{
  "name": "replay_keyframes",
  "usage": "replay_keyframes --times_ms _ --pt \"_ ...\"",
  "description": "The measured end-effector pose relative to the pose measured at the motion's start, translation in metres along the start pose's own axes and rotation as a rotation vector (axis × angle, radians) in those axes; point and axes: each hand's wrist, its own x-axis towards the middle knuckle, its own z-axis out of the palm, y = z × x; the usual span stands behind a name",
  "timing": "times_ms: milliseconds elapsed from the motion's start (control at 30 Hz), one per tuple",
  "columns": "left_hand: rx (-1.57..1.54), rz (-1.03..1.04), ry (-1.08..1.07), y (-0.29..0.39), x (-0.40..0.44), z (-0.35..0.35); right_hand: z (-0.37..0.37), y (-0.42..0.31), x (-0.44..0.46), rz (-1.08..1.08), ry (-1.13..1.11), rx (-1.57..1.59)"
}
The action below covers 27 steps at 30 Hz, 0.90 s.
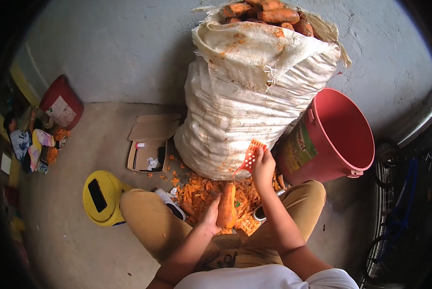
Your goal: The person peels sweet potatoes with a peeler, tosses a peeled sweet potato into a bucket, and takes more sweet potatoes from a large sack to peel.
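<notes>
My left hand point(210, 216) is wrapped round the lower part of an orange carrot point(227, 206), which stands nearly upright between my knees. Just above and to the right, my right hand point(263, 166) grips a red-orange peeler point(250, 156) with holes in its flat body. The peeler's lower end is close to the carrot's tip; whether they touch I cannot tell. Beneath both hands, a heap of orange peelings point(199, 190) covers the floor between my shoes. My right fingers are partly hidden behind the hand.
A tall white sack point(245, 106) filled with carrots point(278, 15) stands ahead against the wall. On its right leans a large red bucket point(298, 149). To the left are an open cardboard box point(153, 131), a yellow container point(111, 192) with a phone point(98, 195), and a red bin point(64, 103).
</notes>
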Motion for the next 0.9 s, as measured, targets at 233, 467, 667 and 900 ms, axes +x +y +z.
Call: replay_keyframes --times_ms 233,467,667,900 --pt "-0.156 -0.003 -0.071 0.017 0.002 -0.001 -0.004 -0.034 -0.068 -0.266 -0.323 0.033" --pt "-0.033 -0.027 -0.004 0.015 -0.013 0.016 -0.012 -0.010 -0.005 0.031 -0.026 0.038" --pt "-0.269 0.017 -0.065 0.015 0.007 -0.003 -0.018 -0.051 -0.061 -0.165 -0.293 0.078" --pt "0.004 0.101 0.097 0.013 -0.009 0.021 -0.008 -0.011 -0.024 0.060 -0.131 -0.015"
